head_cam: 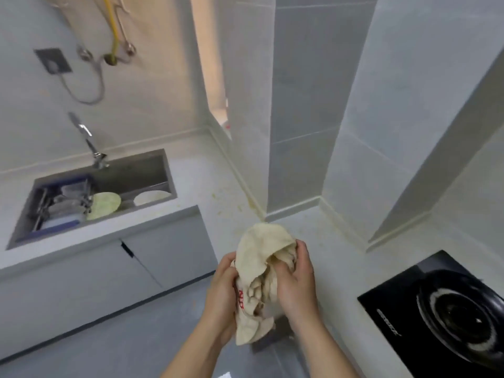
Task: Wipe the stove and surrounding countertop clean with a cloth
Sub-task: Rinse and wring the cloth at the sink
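1. Cream terry cloth (256, 271), stained and bunched into a loose wad with red lettering on one fold, hangs in the air in front of the person, held off every surface and running roughly top to bottom between the two palms.
2. The left hand (222, 293) curls its grip round the cloth's left flank; the right hand (296, 282) pinches the folds on the other side, fingers tucked into the fabric.
3. The black glass stove (381, 298) lies to the right of the cloth and a little nearer the viewer, so the right hand is the closer one to carry the cloth across.
4. Beyond the cloth the pale desk (212, 184) shows yellowish spatter toward the wall corner.
5. Farthest, left of the cloth, is the sink (152, 165) with dishes in it.
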